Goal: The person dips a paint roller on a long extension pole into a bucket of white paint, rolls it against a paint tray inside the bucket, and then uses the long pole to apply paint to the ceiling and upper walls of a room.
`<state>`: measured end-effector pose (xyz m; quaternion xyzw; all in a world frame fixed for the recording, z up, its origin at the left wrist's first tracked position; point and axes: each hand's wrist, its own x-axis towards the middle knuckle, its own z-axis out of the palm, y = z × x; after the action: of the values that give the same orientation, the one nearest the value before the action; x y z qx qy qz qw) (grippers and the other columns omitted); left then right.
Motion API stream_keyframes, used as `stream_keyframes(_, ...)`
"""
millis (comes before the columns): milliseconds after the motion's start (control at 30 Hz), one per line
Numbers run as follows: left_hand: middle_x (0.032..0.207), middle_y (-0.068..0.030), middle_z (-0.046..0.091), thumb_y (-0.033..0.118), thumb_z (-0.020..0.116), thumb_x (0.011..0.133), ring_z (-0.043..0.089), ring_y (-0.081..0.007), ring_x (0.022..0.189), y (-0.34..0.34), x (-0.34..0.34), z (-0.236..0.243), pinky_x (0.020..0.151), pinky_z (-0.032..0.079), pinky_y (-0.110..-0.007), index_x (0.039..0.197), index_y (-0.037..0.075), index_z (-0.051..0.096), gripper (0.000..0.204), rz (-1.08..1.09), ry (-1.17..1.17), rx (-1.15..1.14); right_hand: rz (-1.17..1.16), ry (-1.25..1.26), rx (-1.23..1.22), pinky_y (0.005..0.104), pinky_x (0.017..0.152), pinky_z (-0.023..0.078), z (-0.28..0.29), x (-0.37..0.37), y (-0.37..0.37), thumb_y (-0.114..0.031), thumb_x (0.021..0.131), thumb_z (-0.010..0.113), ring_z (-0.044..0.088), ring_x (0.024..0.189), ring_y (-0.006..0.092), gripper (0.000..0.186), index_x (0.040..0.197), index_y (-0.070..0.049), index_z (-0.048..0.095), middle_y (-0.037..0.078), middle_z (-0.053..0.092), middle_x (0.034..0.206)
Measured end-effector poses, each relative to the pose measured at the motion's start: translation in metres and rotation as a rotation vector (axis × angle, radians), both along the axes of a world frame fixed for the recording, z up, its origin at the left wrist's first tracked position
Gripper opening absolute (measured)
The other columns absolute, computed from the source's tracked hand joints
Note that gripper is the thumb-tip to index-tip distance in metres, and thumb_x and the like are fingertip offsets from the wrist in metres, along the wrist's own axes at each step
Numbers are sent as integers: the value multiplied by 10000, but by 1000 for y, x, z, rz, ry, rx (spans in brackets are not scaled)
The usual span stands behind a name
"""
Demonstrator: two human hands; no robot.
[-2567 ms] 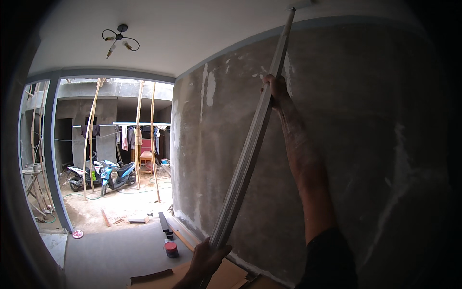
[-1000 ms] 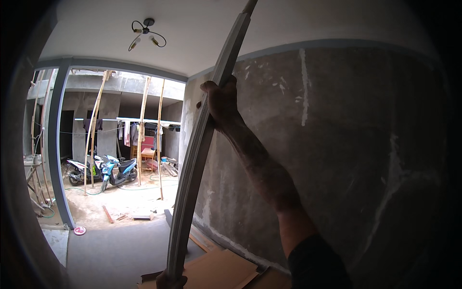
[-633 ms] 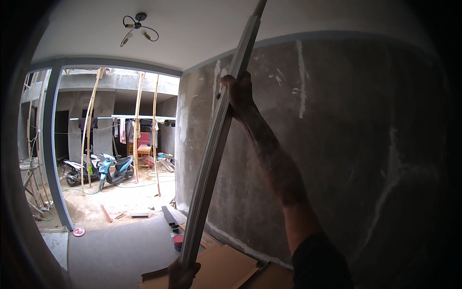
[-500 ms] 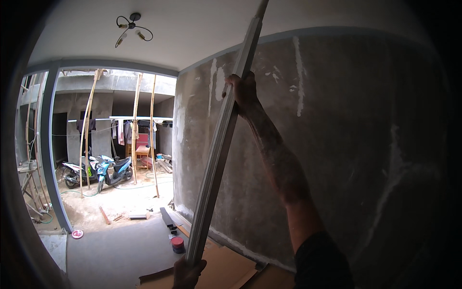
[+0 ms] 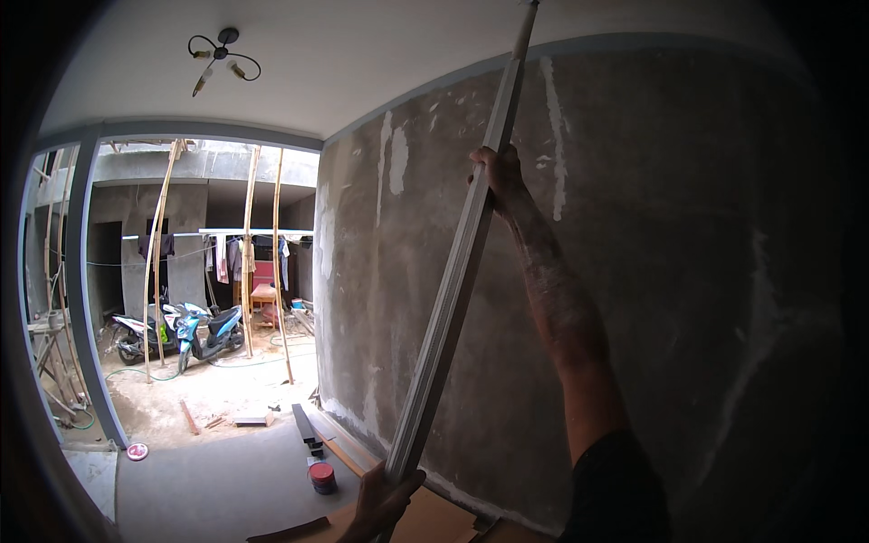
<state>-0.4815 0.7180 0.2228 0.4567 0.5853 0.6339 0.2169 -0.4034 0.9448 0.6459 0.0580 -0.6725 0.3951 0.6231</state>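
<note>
A long, ridged grey metal bar (image 5: 453,290) slants up across the view, its top leaning right. From its upper end a narrower pale rod (image 5: 524,34) runs up in front of the ceiling; whether its dark tip touches I cannot tell. My right hand (image 5: 500,176) is wrapped round the upper part of the bar, arm raised, its dark sleeve at the lower right. Lower down, near the bottom edge, my left hand (image 5: 382,500) grips the bar near its lower end. The fingers of my left hand are partly hidden behind the bar.
A grey plastered wall (image 5: 652,271) with white filler streaks rises on the right. A ceiling lamp (image 5: 221,52) hangs at upper left. On the floor are a red-lidded tub (image 5: 322,478), dark strips (image 5: 306,427) and brown cardboard (image 5: 439,518). Scooters (image 5: 206,333) and bamboo poles (image 5: 249,271) stand outside.
The bar and both my hands have shifted right in view and against the wall. My left hand sits slightly higher in view. My view has tilted and turned a little.
</note>
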Motion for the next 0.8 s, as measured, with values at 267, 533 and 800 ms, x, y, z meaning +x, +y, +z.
stream_keyframes(267, 664, -62, 589, 379, 690, 793, 576, -124, 637, 61, -17, 20, 593, 467, -311, 933, -28, 608, 438, -14, 117, 56, -38, 45, -20, 353, 459, 449, 21, 3, 65, -117, 760, 597, 528, 539, 206, 240, 897, -8, 434, 87, 440, 787)
stream_keyframes(533, 761, -58, 602, 333, 702, 792, 606, -124, 652, 58, -45, 14, 578, 518, -278, 991, -38, 584, 437, -21, 135, 52, -35, 38, -22, 362, 490, 505, 17, -18, 53, -86, 742, 593, 568, 624, 238, 444, 1085, 40, 342, 164, 446, 937)
stream_keyframes(800, 783, -68, 619, 287, 724, 770, 625, -130, 672, -20, -71, -18, 567, 529, -280, 1011, -40, 582, 431, -4, -36, 22, -17, 51, 24, 343, 472, 488, -17, -71, -37, -95, 760, 581, 532, 544, 205, 344, 1009, 12, 369, 122, 439, 865)
